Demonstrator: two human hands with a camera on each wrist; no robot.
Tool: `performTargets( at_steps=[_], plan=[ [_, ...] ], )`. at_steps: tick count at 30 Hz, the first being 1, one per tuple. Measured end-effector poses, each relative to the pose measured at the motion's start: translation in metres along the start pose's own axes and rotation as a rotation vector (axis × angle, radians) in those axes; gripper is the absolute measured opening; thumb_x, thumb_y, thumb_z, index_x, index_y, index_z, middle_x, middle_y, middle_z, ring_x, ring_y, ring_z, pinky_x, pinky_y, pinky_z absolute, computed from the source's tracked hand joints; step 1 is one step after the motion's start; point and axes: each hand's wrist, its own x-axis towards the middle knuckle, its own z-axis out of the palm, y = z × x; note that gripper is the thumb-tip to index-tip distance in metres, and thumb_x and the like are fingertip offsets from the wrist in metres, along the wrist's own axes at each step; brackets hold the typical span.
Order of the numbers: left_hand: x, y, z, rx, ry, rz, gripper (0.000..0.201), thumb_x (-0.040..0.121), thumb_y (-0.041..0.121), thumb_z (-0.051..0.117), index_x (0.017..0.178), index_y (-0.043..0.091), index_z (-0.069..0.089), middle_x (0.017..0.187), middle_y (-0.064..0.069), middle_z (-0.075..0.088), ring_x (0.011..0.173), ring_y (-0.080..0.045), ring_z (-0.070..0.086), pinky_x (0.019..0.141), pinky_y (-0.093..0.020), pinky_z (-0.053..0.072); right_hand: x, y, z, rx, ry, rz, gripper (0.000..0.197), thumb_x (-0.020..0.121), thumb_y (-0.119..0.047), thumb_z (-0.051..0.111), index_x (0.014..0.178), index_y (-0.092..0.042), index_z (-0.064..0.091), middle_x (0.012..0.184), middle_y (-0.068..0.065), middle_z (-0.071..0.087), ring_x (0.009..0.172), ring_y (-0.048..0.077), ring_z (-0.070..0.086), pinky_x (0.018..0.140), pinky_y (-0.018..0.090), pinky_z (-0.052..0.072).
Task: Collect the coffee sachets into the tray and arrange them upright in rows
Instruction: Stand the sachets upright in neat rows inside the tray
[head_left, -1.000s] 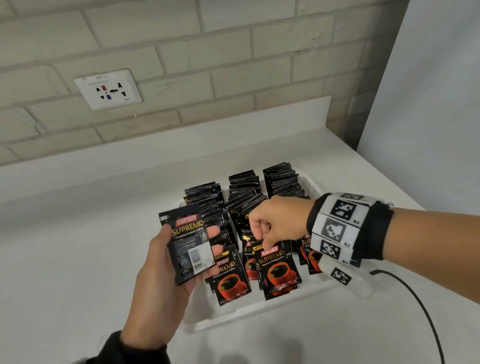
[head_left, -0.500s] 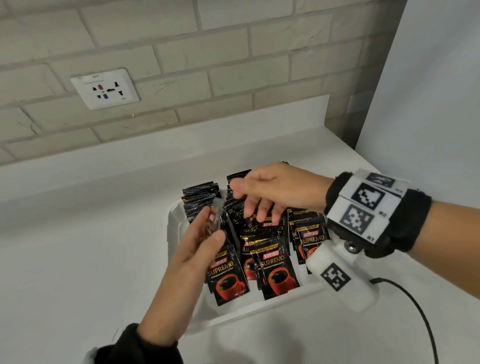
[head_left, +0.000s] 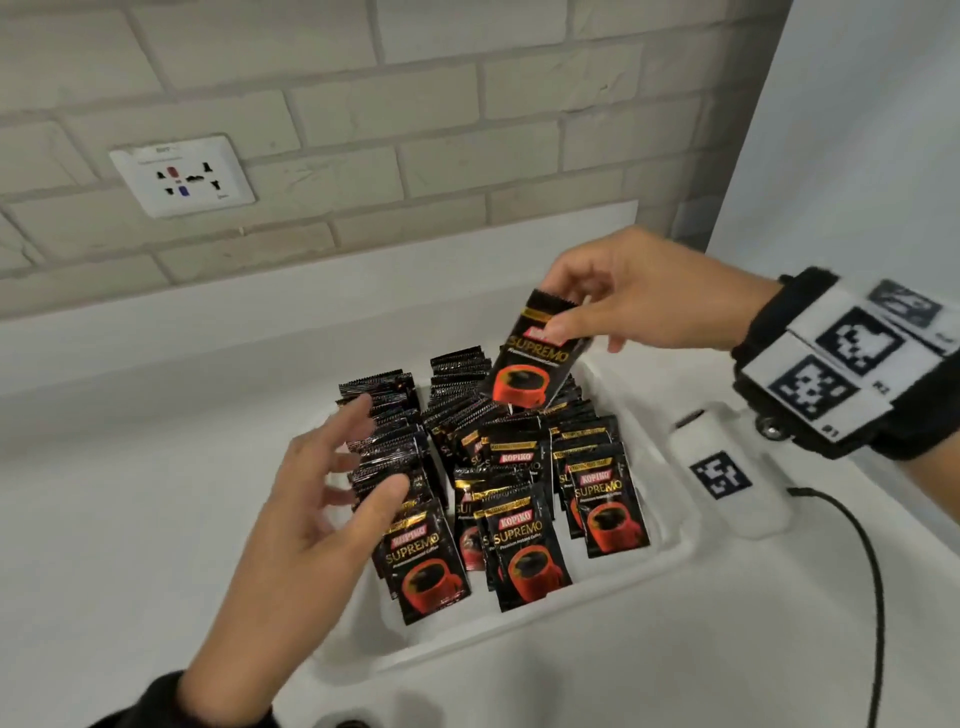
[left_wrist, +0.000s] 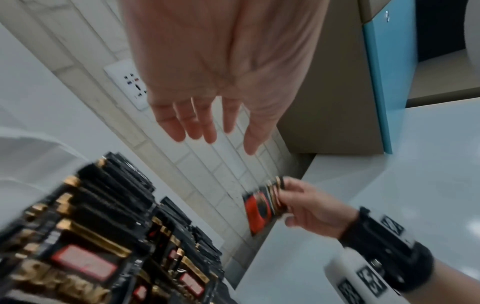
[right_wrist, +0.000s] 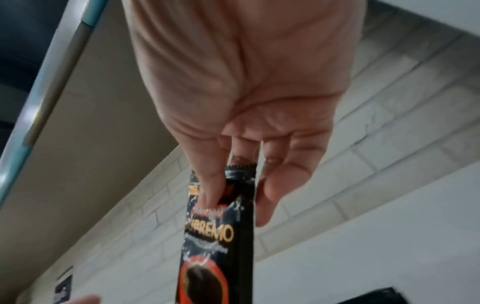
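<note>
Pinching one coffee sachet (head_left: 532, 356) near its top edge between thumb and fingers, the right hand (head_left: 641, 296) holds it in the air over the far end of the tray (head_left: 631, 566), front face toward the head camera, tilted and clear of the packed rows (head_left: 493, 467) below. The left hand (head_left: 322, 499) hovers at the tray's left side, fingers straight and spread, grip apart and holding nothing, its fingertips close to the tops of the left row. Inside the tray the sachets stand in three rows, the front ones leaning back so their red cup prints show. The head view alone shows the whole tray and the banded wrist unit (head_left: 841, 364) with its black cable (head_left: 857, 561) trailing over the tabletop (head_left: 130, 519) to the tray's right. The left wrist view (left_wrist: 223, 86) adds the open palm from below, the blurred row tops (left_wrist: 85, 242) and the right hand with its sachet (left_wrist: 259, 209) across the tray. The right wrist view (right_wrist: 249, 102) shows what the others do not: the thumb (right_wrist: 211, 185) pressed on the sachet's (right_wrist: 221, 236) front just below its crimped top edge. Behind the tray a pale brick wall (head_left: 415, 130) carries a white socket plate (head_left: 182, 176); the tabletop is white, and a beige cabinet with a blue edge (left_wrist: 374, 82) stands beyond the tray's right.
</note>
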Motion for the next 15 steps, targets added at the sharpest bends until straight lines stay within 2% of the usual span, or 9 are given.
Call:
performTargets(
  at_steps=[3, 6, 7, 8, 9, 10, 11, 15],
  plan=[
    [-0.009, -0.006, -0.012, -0.008, -0.018, -0.073, 0.045, 0.051, 0.062, 0.059, 0.096, 0.062, 0.058, 0.102, 0.019, 0.062, 0.088, 0.003, 0.056, 0.073, -0.015, 0.047, -0.011, 0.021, -0.009, -0.159, -0.114, 0.043, 0.011, 0.08, -0.018, 0.069, 0.081, -0.026, 0.062, 0.078, -0.004, 0.064, 0.059, 0.002, 0.053, 0.054, 0.011, 0.041],
    [-0.02, -0.01, -0.016, -0.015, -0.039, -0.095, 0.049, 0.044, 0.077, 0.067, 0.087, 0.053, 0.066, 0.093, 0.015, 0.065, 0.083, 0.001, 0.057, 0.069, -0.006, 0.046, -0.019, 0.042, 0.002, -0.313, -0.346, 0.132, 0.018, 0.08, -0.022, 0.07, 0.076, -0.034, 0.056, 0.077, -0.014, 0.062, 0.065, -0.002, 0.056, 0.065, 0.013, 0.042],
    [-0.023, -0.011, -0.015, -0.017, -0.026, -0.105, 0.045, 0.048, 0.078, 0.068, 0.084, 0.05, 0.067, 0.092, 0.012, 0.066, 0.082, 0.002, 0.057, 0.069, -0.005, 0.045, -0.02, 0.047, 0.009, -0.335, -0.398, 0.151, 0.02, 0.08, -0.023, 0.069, 0.075, -0.035, 0.054, 0.078, -0.016, 0.061, 0.067, -0.003, 0.056, 0.066, 0.014, 0.043],
    [-0.026, -0.01, -0.014, -0.037, -0.004, -0.139, 0.029, 0.058, 0.066, 0.071, 0.08, 0.048, 0.069, 0.091, 0.009, 0.067, 0.08, 0.003, 0.058, 0.068, -0.004, 0.045, -0.02, 0.053, 0.015, -0.352, -0.43, 0.162, 0.021, 0.081, -0.024, 0.069, 0.074, -0.035, 0.053, 0.078, -0.018, 0.059, 0.069, -0.005, 0.054, 0.065, 0.013, 0.042],
    [-0.027, -0.01, -0.014, -0.047, 0.005, -0.176, 0.011, 0.066, 0.046, 0.071, 0.077, 0.046, 0.07, 0.089, 0.007, 0.068, 0.078, 0.002, 0.058, 0.067, -0.004, 0.045, -0.019, 0.058, 0.021, -0.371, -0.444, 0.166, 0.021, 0.081, -0.025, 0.069, 0.075, -0.034, 0.051, 0.077, -0.02, 0.056, 0.069, -0.006, 0.052, 0.064, 0.012, 0.039],
    [-0.03, -0.013, -0.014, -0.038, 0.013, -0.176, 0.017, 0.069, 0.028, 0.069, 0.074, 0.045, 0.07, 0.087, 0.007, 0.069, 0.077, 0.001, 0.059, 0.066, -0.004, 0.045, -0.018, 0.063, 0.027, -0.397, -0.449, 0.169, 0.022, 0.081, -0.026, 0.069, 0.075, -0.033, 0.05, 0.077, -0.021, 0.052, 0.069, -0.006, 0.05, 0.062, 0.012, 0.037],
    [-0.032, -0.017, -0.015, -0.032, 0.01, -0.165, 0.026, 0.068, 0.019, 0.066, 0.072, 0.044, 0.07, 0.085, 0.008, 0.069, 0.076, 0.001, 0.06, 0.067, -0.004, 0.045, -0.016, 0.067, 0.031, -0.43, -0.449, 0.17, 0.022, 0.081, -0.027, 0.069, 0.076, -0.033, 0.048, 0.077, -0.021, 0.05, 0.07, -0.006, 0.048, 0.06, 0.013, 0.035],
    [-0.042, -0.018, -0.018, 0.016, 0.037, -0.221, 0.041, 0.074, -0.002, 0.067, 0.071, 0.039, 0.071, 0.085, 0.008, 0.07, 0.073, 0.0, 0.062, 0.067, -0.003, 0.044, -0.008, 0.075, 0.044, -0.643, -0.414, 0.151, 0.019, 0.083, -0.035, 0.065, 0.085, -0.028, 0.047, 0.074, -0.017, 0.043, 0.078, 0.009, 0.047, 0.055, 0.018, 0.03]
  ],
)
